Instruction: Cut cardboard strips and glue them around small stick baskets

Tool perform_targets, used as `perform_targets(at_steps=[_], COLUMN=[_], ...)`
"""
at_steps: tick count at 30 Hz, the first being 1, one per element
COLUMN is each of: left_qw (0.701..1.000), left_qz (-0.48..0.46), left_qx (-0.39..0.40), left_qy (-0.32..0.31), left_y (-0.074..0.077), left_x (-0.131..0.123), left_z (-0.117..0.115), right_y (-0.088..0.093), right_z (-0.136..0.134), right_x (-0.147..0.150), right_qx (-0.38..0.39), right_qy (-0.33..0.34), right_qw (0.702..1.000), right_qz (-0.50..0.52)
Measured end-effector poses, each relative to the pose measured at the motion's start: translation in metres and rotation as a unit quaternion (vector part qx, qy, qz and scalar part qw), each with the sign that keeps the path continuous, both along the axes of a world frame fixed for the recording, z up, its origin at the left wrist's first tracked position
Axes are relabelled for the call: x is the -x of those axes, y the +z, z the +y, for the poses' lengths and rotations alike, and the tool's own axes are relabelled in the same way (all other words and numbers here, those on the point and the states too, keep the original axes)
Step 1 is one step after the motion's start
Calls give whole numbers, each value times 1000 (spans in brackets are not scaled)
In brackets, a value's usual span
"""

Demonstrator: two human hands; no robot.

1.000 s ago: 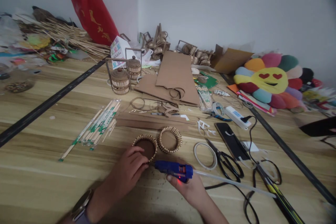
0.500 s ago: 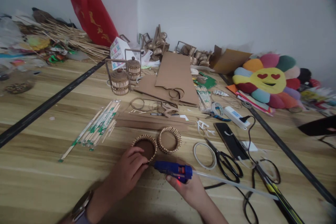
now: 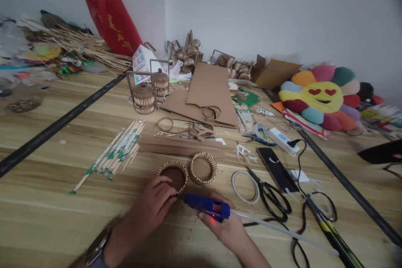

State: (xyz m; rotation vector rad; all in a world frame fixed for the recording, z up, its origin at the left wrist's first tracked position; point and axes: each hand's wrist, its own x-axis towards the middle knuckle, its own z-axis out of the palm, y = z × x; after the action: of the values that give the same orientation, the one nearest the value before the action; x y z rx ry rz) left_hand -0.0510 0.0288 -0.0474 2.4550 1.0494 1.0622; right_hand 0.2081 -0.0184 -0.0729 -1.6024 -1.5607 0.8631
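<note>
My left hand (image 3: pixel 153 203), with a watch at the wrist, grips the near left rim of a round stick-walled basket (image 3: pixel 172 165) that has a brown base. In my right hand (image 3: pixel 224 226) is a blue glue gun (image 3: pixel 205 204) with a red light glowing and a long clear glue stick (image 3: pixel 276 228) out of its back. The gun's nozzle points left, close to the basket's near edge; whether it touches is unclear. A second round basket (image 3: pixel 203 168) stands just right of the first.
Right of the hands lie a tape roll (image 3: pixel 233 190), black scissors (image 3: pixel 271 197), a phone (image 3: pixel 276 169) and a cable. Bagged sticks (image 3: pixel 119 150) lie at left. Behind are cardboard sheets (image 3: pixel 209 83), lidded baskets (image 3: pixel 143 99) and a flower cushion (image 3: pixel 323 98).
The rear end of the clear glue stick has swung slightly down and to the right. Both hands, the baskets and the gun's body have hardly moved.
</note>
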Motion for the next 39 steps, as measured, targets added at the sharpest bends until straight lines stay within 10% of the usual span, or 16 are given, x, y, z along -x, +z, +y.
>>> perform_targets(at_steps=[39], left_qw=[1000], left_qz=[-13], left_qx=[-14], left_qy=[14], left_y=[2], left_x=[-1], left_z=[0], right_y=[35], right_z=[6], right_x=[18], right_qx=[-173], right_qy=[77], right_qw=[975], right_qz=[-114])
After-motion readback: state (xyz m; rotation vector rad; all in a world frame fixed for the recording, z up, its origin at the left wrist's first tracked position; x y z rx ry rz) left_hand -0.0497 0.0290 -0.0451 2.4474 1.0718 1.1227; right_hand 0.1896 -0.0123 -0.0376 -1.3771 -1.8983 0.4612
